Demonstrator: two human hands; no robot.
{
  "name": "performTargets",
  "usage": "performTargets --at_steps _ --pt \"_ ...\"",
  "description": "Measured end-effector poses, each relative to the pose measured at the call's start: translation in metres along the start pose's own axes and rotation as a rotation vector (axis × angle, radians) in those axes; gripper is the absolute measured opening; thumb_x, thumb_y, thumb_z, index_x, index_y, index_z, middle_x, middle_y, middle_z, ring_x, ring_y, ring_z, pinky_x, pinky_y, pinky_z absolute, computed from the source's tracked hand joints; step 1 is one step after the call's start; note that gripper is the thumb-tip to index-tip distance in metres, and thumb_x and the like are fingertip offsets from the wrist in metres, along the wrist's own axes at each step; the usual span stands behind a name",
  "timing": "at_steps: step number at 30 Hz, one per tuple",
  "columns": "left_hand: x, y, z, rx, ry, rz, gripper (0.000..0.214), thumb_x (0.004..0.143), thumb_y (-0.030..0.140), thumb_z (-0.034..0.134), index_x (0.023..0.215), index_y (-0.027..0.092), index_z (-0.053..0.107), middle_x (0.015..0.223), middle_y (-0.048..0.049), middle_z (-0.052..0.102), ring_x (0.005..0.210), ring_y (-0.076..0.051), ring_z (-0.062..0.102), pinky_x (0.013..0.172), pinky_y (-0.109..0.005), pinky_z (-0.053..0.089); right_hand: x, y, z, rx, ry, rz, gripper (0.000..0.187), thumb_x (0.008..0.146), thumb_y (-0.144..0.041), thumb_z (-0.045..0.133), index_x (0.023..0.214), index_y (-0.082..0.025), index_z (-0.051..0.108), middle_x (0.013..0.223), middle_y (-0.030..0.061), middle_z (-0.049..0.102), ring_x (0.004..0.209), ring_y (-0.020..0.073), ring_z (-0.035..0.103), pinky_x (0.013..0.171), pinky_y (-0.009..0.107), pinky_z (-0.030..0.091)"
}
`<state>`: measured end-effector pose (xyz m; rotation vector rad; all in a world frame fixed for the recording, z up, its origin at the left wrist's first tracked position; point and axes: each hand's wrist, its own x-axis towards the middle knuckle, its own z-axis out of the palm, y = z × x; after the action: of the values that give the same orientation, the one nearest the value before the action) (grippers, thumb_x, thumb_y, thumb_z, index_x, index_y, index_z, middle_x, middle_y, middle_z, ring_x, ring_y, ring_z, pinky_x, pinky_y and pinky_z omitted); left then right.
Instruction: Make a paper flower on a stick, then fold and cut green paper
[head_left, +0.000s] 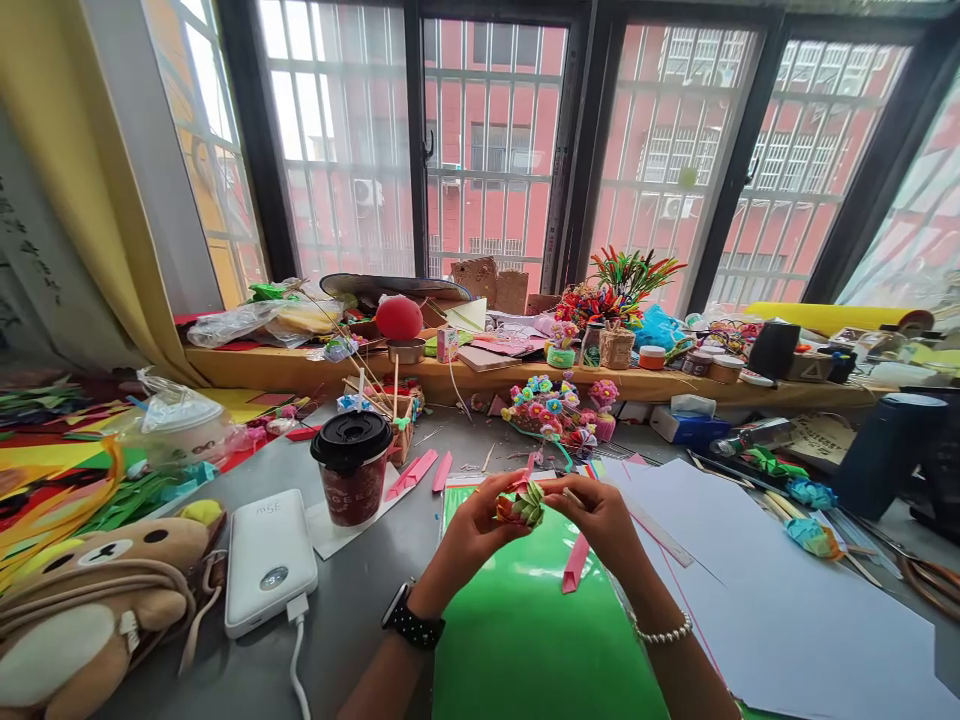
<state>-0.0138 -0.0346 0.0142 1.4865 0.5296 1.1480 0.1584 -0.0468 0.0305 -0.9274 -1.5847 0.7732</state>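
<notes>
Both my hands hold a small folded paper piece (pixel 521 503), green and pink-orange, above a green sheet (pixel 525 630) on the grey table. My left hand (pixel 472 525) wears a black watch and has its fingers closed on the left side of the piece. On the right side, my right hand (pixel 596 515), with a bead bracelet at the wrist, pinches the same piece. A folded pink paper strip (pixel 576 565) lies just below my right hand.
A lidded paper cup (pixel 352 465) and a white power bank (pixel 268 560) with its cable sit to the left, next to a bear-shaped bag (pixel 90 590). White paper sheets (pixel 750 580) lie to the right. Paper flowers (pixel 555 412) and craft clutter fill the window ledge.
</notes>
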Motion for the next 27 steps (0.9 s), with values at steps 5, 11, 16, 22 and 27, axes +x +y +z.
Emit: performTargets --at_steps 5,11,16,22,27 --pt "-0.003 0.008 0.005 -0.150 -0.087 -0.095 0.059 0.060 0.013 0.070 0.115 0.023 0.049 0.091 -0.0024 0.058 0.074 -0.012 0.053 0.069 -0.026 0.045 -0.001 0.000 0.000 -0.012 -0.016 -0.014 0.027 0.065 -0.038 0.065 0.081 -0.017 0.065 0.066 0.0008 0.061 0.052 0.0114 0.048 0.048 0.023 0.039" --pt "-0.004 0.011 0.011 -0.209 -0.072 -0.135 0.064 0.053 0.008 0.073 0.111 0.023 0.051 0.084 -0.0003 0.056 0.065 -0.009 0.050 0.060 -0.022 0.043 0.000 0.005 0.004 -0.037 -0.036 -0.032 0.029 0.064 -0.043 0.064 0.079 -0.018 0.064 0.066 0.0011 0.059 0.053 0.0119 0.046 0.046 0.022 0.035" --pt "-0.003 0.009 0.006 -0.159 0.008 -0.126 0.049 0.062 0.021 0.068 0.107 0.017 0.051 0.076 -0.0016 0.055 0.063 -0.012 0.051 0.053 -0.024 0.043 -0.001 0.002 0.002 -0.127 -0.049 -0.054 0.033 0.071 -0.046 0.056 0.089 -0.018 0.058 0.072 0.0011 0.057 0.047 0.0089 0.038 0.042 0.021 0.031" --pt "0.000 0.000 -0.004 -0.392 0.057 -0.146 0.039 0.064 0.026 0.066 0.098 0.016 0.050 0.076 -0.0017 0.054 0.060 -0.010 0.050 0.046 -0.018 0.036 0.002 0.000 -0.011 -0.237 0.087 -0.163 0.032 0.086 -0.041 0.031 0.103 -0.020 0.047 0.090 0.0049 0.056 0.081 0.0168 0.052 0.071 0.028 0.040" --pt "0.002 -0.003 -0.009 -0.628 0.042 -0.176 0.021 0.068 0.024 0.063 0.086 0.015 0.058 0.078 -0.0022 0.054 0.063 -0.008 0.049 0.048 -0.016 0.036 0.006 0.014 -0.013 -0.290 0.127 -0.089 0.030 0.085 -0.042 0.031 0.093 -0.019 0.048 0.086 0.0057 0.056 0.078 0.0177 0.053 0.069 0.028 0.040"
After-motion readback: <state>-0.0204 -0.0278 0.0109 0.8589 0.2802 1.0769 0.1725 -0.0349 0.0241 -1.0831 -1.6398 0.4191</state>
